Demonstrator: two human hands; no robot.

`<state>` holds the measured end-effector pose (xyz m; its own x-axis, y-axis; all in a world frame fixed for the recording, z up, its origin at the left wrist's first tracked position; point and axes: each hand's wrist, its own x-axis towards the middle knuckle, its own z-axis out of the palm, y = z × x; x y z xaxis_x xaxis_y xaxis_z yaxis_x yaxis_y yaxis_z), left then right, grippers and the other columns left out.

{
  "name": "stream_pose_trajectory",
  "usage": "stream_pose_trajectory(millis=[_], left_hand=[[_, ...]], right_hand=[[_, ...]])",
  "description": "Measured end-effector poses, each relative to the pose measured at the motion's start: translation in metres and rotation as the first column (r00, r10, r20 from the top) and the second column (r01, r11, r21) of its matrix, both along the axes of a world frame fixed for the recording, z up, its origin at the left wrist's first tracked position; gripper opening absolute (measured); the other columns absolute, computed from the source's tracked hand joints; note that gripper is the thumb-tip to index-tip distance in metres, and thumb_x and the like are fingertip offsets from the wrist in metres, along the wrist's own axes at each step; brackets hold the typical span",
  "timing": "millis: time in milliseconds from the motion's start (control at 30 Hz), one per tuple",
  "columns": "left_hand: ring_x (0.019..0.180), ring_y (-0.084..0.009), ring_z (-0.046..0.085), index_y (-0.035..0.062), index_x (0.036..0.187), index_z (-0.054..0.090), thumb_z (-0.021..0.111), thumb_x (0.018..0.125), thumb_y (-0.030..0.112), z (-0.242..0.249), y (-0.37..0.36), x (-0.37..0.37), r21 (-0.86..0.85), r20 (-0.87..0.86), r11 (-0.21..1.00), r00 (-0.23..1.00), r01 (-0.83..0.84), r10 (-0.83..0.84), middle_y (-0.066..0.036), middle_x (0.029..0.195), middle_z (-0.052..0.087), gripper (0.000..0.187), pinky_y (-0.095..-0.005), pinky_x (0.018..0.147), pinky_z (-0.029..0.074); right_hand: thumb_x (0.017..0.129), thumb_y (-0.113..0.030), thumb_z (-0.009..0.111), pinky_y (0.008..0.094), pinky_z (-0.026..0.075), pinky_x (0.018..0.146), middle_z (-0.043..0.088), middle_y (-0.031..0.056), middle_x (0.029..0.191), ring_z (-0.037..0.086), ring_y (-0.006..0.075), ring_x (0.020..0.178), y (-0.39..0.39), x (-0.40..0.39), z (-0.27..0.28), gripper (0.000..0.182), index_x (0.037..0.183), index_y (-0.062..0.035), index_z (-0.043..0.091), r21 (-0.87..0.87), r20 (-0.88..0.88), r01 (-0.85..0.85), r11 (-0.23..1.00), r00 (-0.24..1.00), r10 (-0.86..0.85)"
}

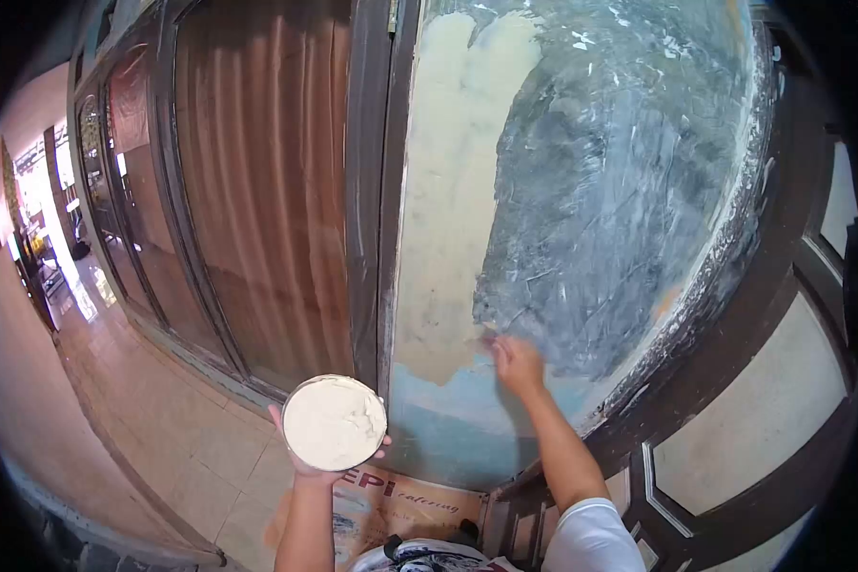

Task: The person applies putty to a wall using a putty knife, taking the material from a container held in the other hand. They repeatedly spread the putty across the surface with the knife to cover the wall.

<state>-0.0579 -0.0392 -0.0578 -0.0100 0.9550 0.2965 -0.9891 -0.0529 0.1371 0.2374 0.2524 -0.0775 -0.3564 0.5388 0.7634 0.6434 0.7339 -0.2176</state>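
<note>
Putty tub (335,422) cupped in left hand (305,456); right hand (518,365), fingers closed, against wall (591,191).

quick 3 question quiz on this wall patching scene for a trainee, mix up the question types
1. True or false: the left hand holds a round tub of pale putty.
2. Multiple choice: the right hand is pressed against A) the curtained window B) the wall panel C) the floor tiles.
3. Fill in: the pale putty patch covers the panel's ____ side, as seen in the picture.

Key: 1 true; 2 B; 3 left.
</note>
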Motion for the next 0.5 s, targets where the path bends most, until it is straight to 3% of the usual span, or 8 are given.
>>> stream_pose_trajectory(millis=[33,100,167,233,267,367,433,500], left_hand=[[0.111,-0.0711,0.056,0.0059,0.157,0.038,0.035,0.074,0.103,-0.001,0.000,0.000,-0.005,0.000,1.000,1.000,-0.004,0.004,-0.037,0.147,0.048,0.128,-0.0796,0.084,0.053],[0.111,-0.0708,0.056,0.0059,0.158,0.037,0.033,0.074,0.104,-0.002,0.002,-0.002,-0.016,-0.003,1.000,1.000,-0.012,0.012,-0.037,0.147,0.048,0.129,-0.0796,0.086,0.052],[0.112,-0.0707,0.056,0.0057,0.158,0.035,0.032,0.074,0.104,0.001,0.006,-0.002,0.007,0.001,1.000,1.000,0.000,0.000,-0.038,0.148,0.047,0.130,-0.0797,0.088,0.051],[0.113,-0.0717,0.054,0.0055,0.158,0.036,0.034,0.074,0.104,-0.006,0.006,-0.003,0.023,0.020,0.999,1.000,0.024,-0.024,-0.037,0.149,0.047,0.129,-0.0797,0.088,0.051],[0.115,-0.0717,0.053,0.0116,0.159,0.037,0.041,0.078,0.099,-0.006,0.004,-0.003,-0.043,-0.018,0.999,1.000,-0.002,0.001,-0.034,0.154,0.043,0.119,-0.0789,0.082,0.054],[0.116,-0.0712,0.053,0.0118,0.159,0.038,0.041,0.078,0.099,-0.009,0.007,-0.004,0.020,-0.076,1.000,0.997,0.003,-0.002,-0.033,0.154,0.043,0.119,-0.0802,0.083,0.053],[0.116,-0.0708,0.053,0.0116,0.159,0.038,0.041,0.078,0.098,-0.004,0.008,-0.003,0.023,-0.080,1.000,0.997,0.018,-0.016,-0.033,0.154,0.042,0.119,-0.0802,0.083,0.053],[0.113,-0.0727,0.054,0.0050,0.157,0.038,0.038,0.074,0.102,-0.005,0.008,-0.002,-0.031,0.031,0.999,0.999,0.011,-0.010,-0.037,0.149,0.046,0.128,-0.0802,0.087,0.051]], right_hand=[[0.098,-0.016,0.065,0.0456,0.055,0.077,0.074,0.0202,0.094,0.070,0.0398,0.085,-0.009,0.002,0.023,0.017,0.098,-0.0024,0.075,-0.005,0.000,-0.004,1.000,1.000,0.004],[0.096,-0.014,0.067,0.0454,0.056,0.075,0.074,0.0195,0.095,0.071,0.0393,0.084,-0.039,0.008,0.070,0.013,0.098,-0.0030,0.075,0.012,-0.265,0.022,1.000,0.964,-0.019],[0.095,-0.014,0.069,0.0459,0.055,0.072,0.073,0.0183,0.092,0.070,0.0388,0.081,-0.032,0.005,0.024,0.013,0.098,-0.0027,0.074,0.032,-0.266,0.008,0.999,0.964,0.001],[0.097,-0.015,0.068,0.0466,0.051,0.068,0.070,0.0176,0.086,0.067,0.0385,0.075,-0.032,-0.008,-0.027,0.015,0.098,-0.0011,0.073,0.082,-0.149,-0.218,0.973,0.962,0.228],[0.097,-0.015,0.068,0.0466,0.051,0.068,0.070,0.0176,0.086,0.067,0.0385,0.075,-0.028,-0.006,-0.034,0.015,0.098,-0.0011,0.073,0.077,-0.146,-0.217,0.973,0.963,0.226],[0.097,-0.016,0.068,0.0457,0.052,0.069,0.070,0.0174,0.086,0.067,0.0376,0.077,-0.014,0.002,-0.014,0.015,0.098,-0.0023,0.074,-0.065,0.120,-0.017,0.998,0.992,0.025],[0.095,-0.022,0.070,0.0466,0.056,0.077,0.073,0.0177,0.093,0.071,0.0373,0.087,-0.020,0.011,0.049,0.018,0.099,-0.0058,0.075,-0.016,-0.235,0.038,0.999,0.971,-0.041],[0.094,-0.024,0.071,0.0465,0.057,0.078,0.074,0.0179,0.094,0.071,0.0376,0.089,-0.025,0.015,0.043,0.019,0.099,-0.0068,0.076,-0.022,-0.270,0.007,1.000,0.963,-0.013]])
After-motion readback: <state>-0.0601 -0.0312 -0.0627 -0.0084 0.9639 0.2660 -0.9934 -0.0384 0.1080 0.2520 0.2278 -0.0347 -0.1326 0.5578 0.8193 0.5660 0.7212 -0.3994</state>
